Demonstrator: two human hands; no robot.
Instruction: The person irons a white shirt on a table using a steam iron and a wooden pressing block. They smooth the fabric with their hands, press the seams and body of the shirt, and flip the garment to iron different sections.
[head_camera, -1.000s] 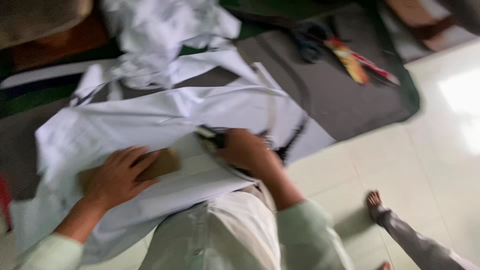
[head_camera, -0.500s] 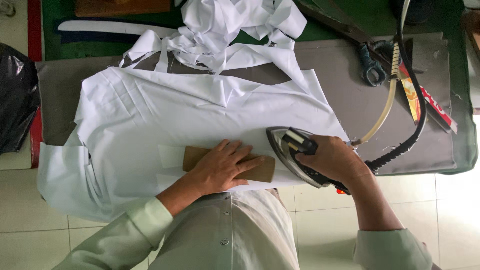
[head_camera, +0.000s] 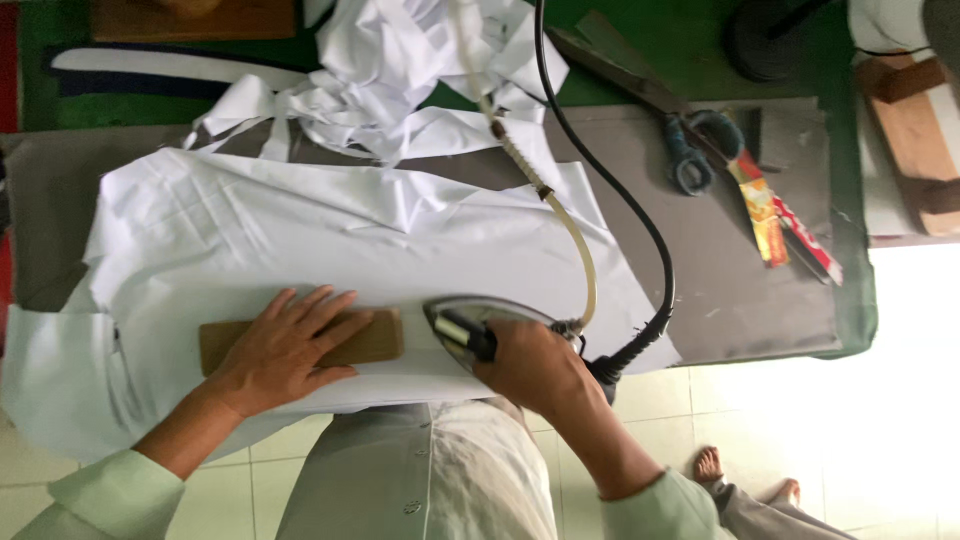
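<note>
One white cotton garment (head_camera: 330, 240) spread on grey-padded counter (head_camera: 740, 290); one brown rectangular card template (head_camera: 375, 338) pinned under flat, open left hand (head_camera: 285, 350); one steel steam iron (head_camera: 470, 322), right hand (head_camera: 530, 368) clamped on handle; one pair scissors (head_camera: 690, 160); pale tiled floor (head_camera: 800, 400).

Iron (head_camera: 470, 322) handle hidden under right hand (head_camera: 530, 365), cardboard strip (head_camera: 375, 338) middle covered by left hand (head_camera: 285, 345), wooden block (head_camera: 915, 130) cut off at right edge
</note>
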